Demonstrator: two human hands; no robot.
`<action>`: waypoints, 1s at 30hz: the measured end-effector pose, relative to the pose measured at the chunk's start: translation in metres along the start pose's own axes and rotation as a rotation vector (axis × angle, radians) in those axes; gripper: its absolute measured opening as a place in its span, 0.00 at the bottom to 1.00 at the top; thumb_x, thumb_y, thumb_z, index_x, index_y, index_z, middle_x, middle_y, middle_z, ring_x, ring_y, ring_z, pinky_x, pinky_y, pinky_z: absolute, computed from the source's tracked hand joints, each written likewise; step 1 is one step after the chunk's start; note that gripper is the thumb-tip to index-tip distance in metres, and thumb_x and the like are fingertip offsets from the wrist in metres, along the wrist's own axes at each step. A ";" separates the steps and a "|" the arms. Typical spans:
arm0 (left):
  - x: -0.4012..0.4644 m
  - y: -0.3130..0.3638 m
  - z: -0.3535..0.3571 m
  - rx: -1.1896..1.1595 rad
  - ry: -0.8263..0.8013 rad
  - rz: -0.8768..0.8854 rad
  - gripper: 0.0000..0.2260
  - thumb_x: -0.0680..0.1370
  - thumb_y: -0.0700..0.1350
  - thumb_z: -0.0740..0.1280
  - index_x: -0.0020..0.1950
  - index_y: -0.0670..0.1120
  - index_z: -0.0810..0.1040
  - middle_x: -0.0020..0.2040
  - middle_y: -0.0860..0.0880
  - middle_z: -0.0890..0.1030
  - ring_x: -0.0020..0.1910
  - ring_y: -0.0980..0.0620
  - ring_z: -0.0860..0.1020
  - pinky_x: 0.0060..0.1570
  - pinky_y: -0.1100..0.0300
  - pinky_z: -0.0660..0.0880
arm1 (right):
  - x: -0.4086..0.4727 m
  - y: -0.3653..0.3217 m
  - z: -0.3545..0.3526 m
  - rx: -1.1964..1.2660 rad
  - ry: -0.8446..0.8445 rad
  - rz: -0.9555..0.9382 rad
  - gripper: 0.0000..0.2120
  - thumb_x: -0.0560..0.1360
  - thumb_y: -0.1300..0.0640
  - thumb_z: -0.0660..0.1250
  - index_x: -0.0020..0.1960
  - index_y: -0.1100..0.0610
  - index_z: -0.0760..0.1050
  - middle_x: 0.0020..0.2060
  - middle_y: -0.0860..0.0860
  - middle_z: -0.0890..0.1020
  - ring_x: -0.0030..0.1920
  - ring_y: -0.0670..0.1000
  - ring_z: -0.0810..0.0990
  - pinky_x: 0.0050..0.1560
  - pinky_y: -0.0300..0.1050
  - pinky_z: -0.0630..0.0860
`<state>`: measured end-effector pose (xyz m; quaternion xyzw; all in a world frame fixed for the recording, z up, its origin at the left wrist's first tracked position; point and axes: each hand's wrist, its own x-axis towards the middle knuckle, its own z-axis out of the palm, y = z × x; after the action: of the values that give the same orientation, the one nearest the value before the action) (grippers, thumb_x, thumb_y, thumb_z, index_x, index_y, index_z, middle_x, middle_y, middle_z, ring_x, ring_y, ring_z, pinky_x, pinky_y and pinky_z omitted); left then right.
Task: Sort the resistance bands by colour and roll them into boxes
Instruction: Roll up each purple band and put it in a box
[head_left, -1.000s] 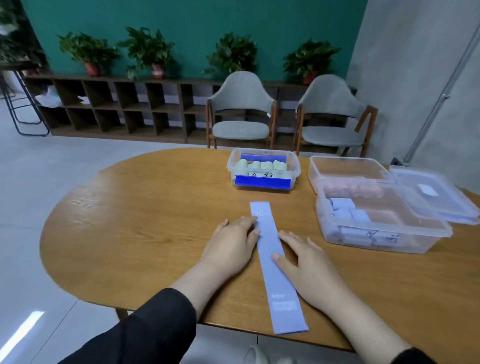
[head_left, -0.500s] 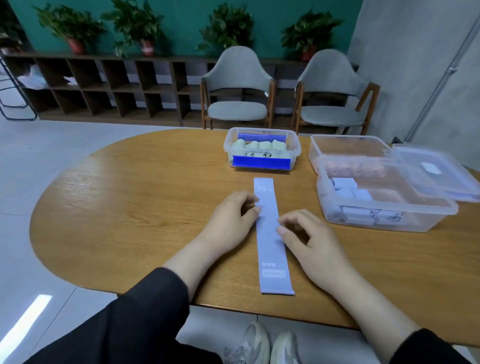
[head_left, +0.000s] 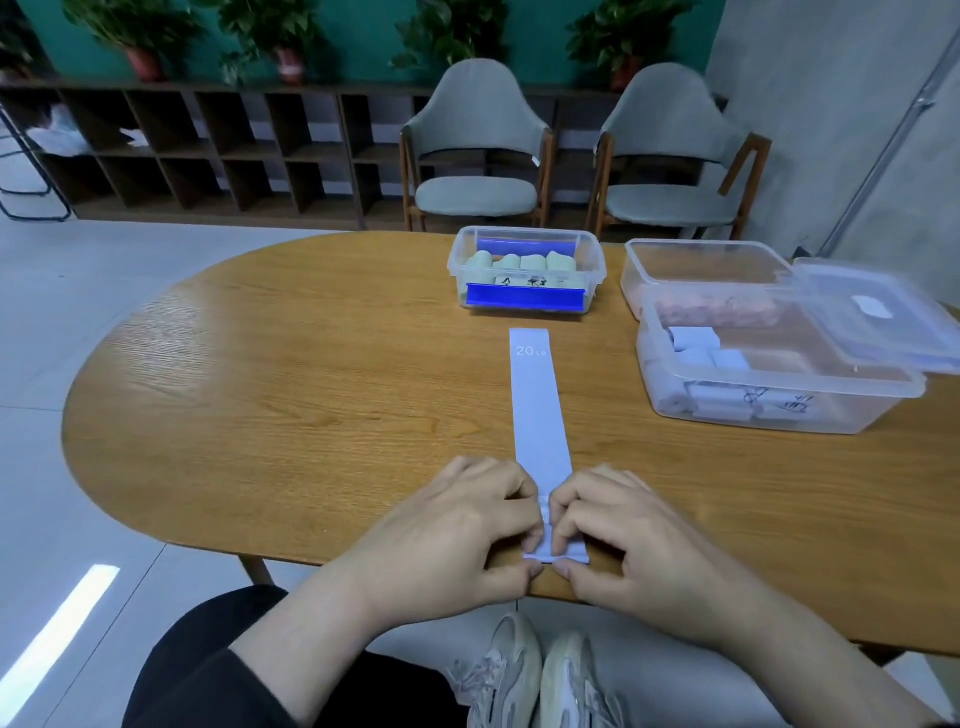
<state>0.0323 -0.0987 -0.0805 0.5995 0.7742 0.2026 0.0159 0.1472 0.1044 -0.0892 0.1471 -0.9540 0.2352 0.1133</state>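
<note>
I see a pale lavender resistance band (head_left: 536, 400) lying flat and straight on the wooden table, running away from me, with "20 LB" printed at its far end. Its near end sits at the table's edge. Just beyond it stands a small clear box (head_left: 527, 270) holding pale green rolls in a row. To the right, a larger clear box (head_left: 769, 379) holds lavender rolls; touching it behind, another clear box (head_left: 701, 270) holds pinkish bands.
</note>
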 end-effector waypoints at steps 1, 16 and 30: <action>0.000 0.001 0.001 0.006 -0.001 -0.007 0.06 0.76 0.55 0.68 0.45 0.56 0.72 0.52 0.60 0.72 0.56 0.60 0.66 0.58 0.72 0.59 | 0.000 0.000 0.000 0.003 0.001 0.008 0.08 0.77 0.43 0.65 0.44 0.46 0.74 0.49 0.37 0.74 0.54 0.42 0.73 0.56 0.44 0.69; 0.002 -0.001 0.001 -0.037 0.037 -0.034 0.04 0.79 0.53 0.65 0.47 0.54 0.74 0.51 0.59 0.72 0.55 0.58 0.71 0.61 0.61 0.65 | 0.000 -0.001 0.000 0.023 0.068 0.042 0.04 0.76 0.53 0.67 0.44 0.50 0.79 0.46 0.40 0.76 0.50 0.43 0.74 0.52 0.41 0.71; 0.001 -0.002 0.004 -0.034 0.074 -0.071 0.05 0.80 0.52 0.65 0.45 0.54 0.72 0.52 0.58 0.72 0.57 0.58 0.70 0.63 0.64 0.61 | -0.001 -0.001 -0.003 -0.017 0.098 0.055 0.02 0.76 0.54 0.70 0.45 0.50 0.79 0.39 0.41 0.76 0.44 0.41 0.72 0.51 0.36 0.66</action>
<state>0.0308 -0.0969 -0.0844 0.5633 0.7915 0.2369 0.0048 0.1486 0.1051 -0.0863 0.1080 -0.9531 0.2371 0.1544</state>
